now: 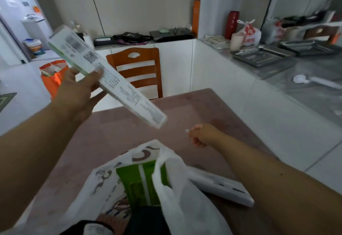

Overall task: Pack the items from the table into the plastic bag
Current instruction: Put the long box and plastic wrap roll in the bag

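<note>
Roughly halfway, I'd say. Nearest me, the plastic bag [185, 197] sits open on the worktop [212, 109] with 1 green box [140, 181] already inside. 1 white box [222, 186] lies just beside it, not yet packed. My right hand [200, 135] is curled, maybe pinching something tiny and white. Further out, my left hand [79, 94] grips a long white box [103, 75] in the air.

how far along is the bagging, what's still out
Done: a green box sits inside the plastic bag. In hand: the left hand holds a long white box in the air. Left: a white box lies on the table; the right hand pinches something small.
</note>
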